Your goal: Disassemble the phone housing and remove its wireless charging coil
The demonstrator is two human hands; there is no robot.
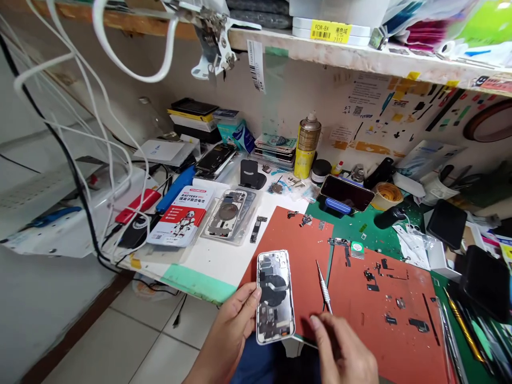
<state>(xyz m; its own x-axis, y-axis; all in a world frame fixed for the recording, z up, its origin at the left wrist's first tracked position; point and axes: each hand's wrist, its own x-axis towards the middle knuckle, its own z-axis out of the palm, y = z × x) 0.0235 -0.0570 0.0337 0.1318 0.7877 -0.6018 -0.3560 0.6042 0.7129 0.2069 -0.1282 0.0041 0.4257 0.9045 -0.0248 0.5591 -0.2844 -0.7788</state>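
The left hand (234, 330) clasps an opened phone housing (275, 298) by its left edge, thumb pressed on the rim, its other fingers hidden behind. The housing is tilted over the near edge of a red mat (304, 240). Just right of that grip, the right hand (344, 349) pinches a screwdriver (323, 285) at its lower end, tip pointing away, apart from the housing. Right of the pinch, a 2nd mat (400, 320) carries small parts (372, 282). Well up-left of the left grip lies a battery box (182, 213).
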